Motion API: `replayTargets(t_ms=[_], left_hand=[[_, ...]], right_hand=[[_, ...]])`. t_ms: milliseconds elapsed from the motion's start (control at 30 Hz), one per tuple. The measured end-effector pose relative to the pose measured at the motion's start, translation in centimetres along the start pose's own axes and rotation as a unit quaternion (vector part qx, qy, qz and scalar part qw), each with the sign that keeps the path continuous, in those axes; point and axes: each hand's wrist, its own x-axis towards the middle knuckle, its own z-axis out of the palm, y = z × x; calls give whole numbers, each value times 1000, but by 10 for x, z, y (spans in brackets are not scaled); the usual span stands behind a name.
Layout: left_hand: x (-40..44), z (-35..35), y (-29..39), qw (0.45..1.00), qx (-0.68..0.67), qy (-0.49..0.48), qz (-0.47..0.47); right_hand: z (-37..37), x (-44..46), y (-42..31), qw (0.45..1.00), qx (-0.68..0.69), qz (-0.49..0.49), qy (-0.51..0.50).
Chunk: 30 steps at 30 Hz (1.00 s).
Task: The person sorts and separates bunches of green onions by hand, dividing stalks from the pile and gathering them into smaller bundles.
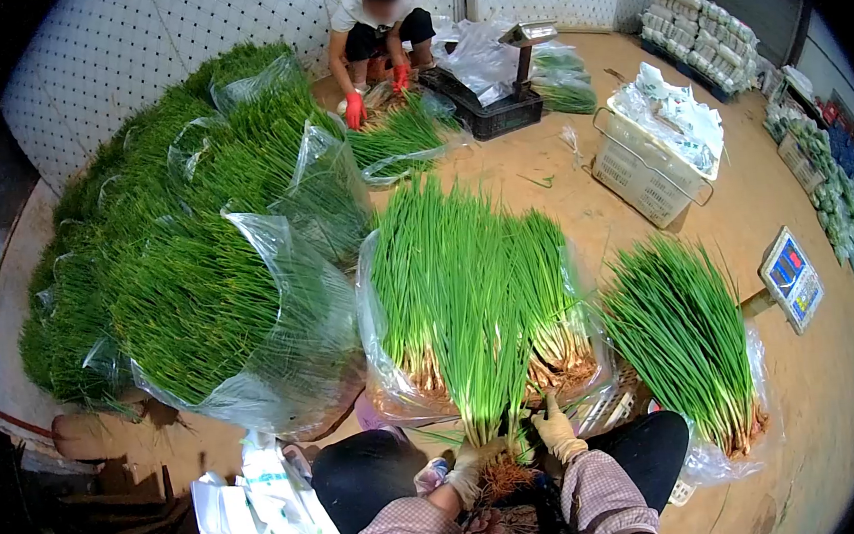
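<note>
Between my knees, my gloved left hand (466,473) is closed round the lower stems of a bunch of green onions (471,334), whose brown roots (504,479) hang beside it. My gloved right hand (557,430) is just right of the stem bases, its fingers apart and pointing up, with nothing visible in it. The bunch leans over an open clear plastic bag (375,346) that holds more green onions (550,297) with their roots toward me. On the right, another bunch of green onions (681,337) lies on clear plastic.
Large bagged heaps of green onions (199,295) fill the left. A co-worker in red gloves (355,109) squats at the back near a black scale (495,111). A white crate (645,169) and a digital scale display (792,278) stand right. White bags (266,511) lie by my left knee.
</note>
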Motion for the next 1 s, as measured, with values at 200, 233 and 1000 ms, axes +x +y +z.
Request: replayTargets(t_ms=[200, 233, 1000], left_hand=[[7, -10, -4, 994, 42, -104, 12], [7, -9, -5, 996, 21, -90, 15], [-73, 75, 86, 995, 98, 2, 25]], right_hand=[[15, -1, 16, 997, 12, -66, -37], [19, 5, 24, 997, 12, -66, -37], [113, 69, 94, 880, -274, -386, 49]])
